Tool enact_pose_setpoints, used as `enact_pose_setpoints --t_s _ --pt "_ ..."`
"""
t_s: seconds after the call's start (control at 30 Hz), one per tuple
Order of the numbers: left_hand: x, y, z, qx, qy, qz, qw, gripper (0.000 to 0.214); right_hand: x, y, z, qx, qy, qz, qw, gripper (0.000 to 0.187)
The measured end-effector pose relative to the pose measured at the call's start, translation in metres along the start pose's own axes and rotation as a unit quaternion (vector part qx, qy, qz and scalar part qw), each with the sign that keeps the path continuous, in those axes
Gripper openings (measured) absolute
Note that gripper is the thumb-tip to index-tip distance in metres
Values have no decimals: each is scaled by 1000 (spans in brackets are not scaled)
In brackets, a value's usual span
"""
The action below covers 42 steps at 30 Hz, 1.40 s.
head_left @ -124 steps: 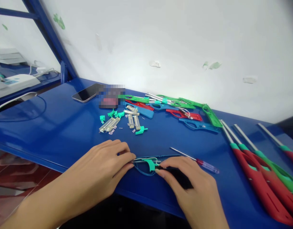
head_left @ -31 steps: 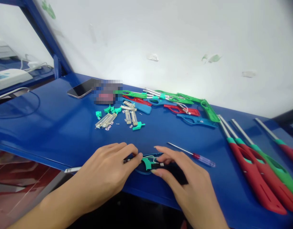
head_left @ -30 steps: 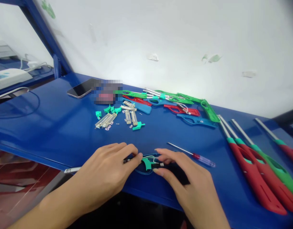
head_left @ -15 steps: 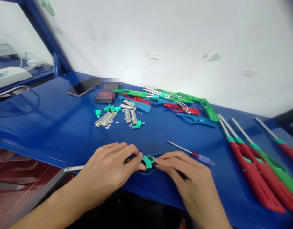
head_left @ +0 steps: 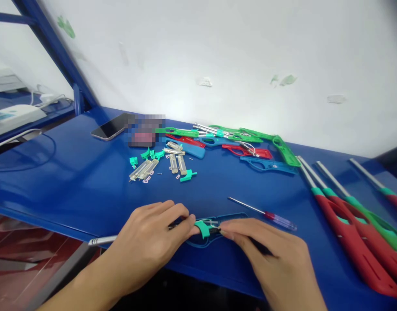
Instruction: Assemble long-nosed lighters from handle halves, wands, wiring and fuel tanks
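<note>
Near the table's front edge lies an opened blue lighter shell, a long-barrelled gas lighter with wires showing inside. My left hand is closed round its front part, and the metal barrel sticks out to the left beyond the hand. Beside my left thumb sits the teal trigger. From it a small black part extends to the right. My right hand pinches the end of that part; its fingertips hide the exact grip.
A screwdriver lies behind my right hand. Assembled lighters line the right side. Further back are clear fuel tanks, teal triggers, loose shell halves and a phone.
My right fingertips have drawn slightly right, away from the trigger, and more of the black part shows. The camera view has shifted a little.
</note>
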State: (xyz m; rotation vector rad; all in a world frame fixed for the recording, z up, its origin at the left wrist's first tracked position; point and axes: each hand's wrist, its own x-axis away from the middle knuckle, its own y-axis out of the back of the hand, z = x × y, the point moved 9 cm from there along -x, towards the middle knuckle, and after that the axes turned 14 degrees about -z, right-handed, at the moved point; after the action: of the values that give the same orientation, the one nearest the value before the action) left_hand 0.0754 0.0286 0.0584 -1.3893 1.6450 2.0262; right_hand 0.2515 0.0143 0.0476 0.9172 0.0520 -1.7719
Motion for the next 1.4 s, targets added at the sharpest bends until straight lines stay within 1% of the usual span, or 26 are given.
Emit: enact_pose_setpoints --t_s 0.13,0.2,0.27,0.33,0.47,0.57,0.73,0.83,0.9,1.0,1.07,1.2,1.27,1.33,1.4 --pt "-2 2 0 4 -9 -2 1000 25 4 0 -5 0 -20 16 1000 32" --pt "-3 2 0 13 -10 2 1000 31 6 -1 -6 10 -16 33 999 31" --pt "-3 3 1 21 -4 3 1000 32 9 0 -6 21 -7 49 999 30" --pt "-3 3 3 24 2 -2 1000 27 10 1 -3 33 19 59 998 31" --pt "-2 0 5 23 11 -18 1000 18 12 5 12 67 117 56 989 38" --pt "-2 -2 6 20 13 -18 1000 19 12 4 16 82 143 55 985 35" --pt "4 -2 3 3 -3 25 1000 25 12 3 16 89 143 57 984 36" --pt "11 -1 4 -18 -6 57 998 40 13 2 13 83 132 68 985 39" --pt "13 -1 5 1 2 68 998 46 13 1 12 78 127 73 986 41" --pt "6 2 1 53 -9 56 997 39 13 1 11 73 124 75 987 42" --pt "-1 2 -2 73 -10 47 996 40 13 0 10 71 119 81 987 42" --pt "-11 0 -8 67 -13 43 997 43 14 -1 8 66 112 90 987 42" --pt "-12 -2 -10 58 -20 45 997 45 14 -1 8 67 111 93 987 43" --pt "-12 0 -11 55 -25 34 998 46 14 -2 8 66 109 96 987 42" --pt "-12 1 -11 51 -32 30 998 42 13 -2 7 65 103 99 988 39"
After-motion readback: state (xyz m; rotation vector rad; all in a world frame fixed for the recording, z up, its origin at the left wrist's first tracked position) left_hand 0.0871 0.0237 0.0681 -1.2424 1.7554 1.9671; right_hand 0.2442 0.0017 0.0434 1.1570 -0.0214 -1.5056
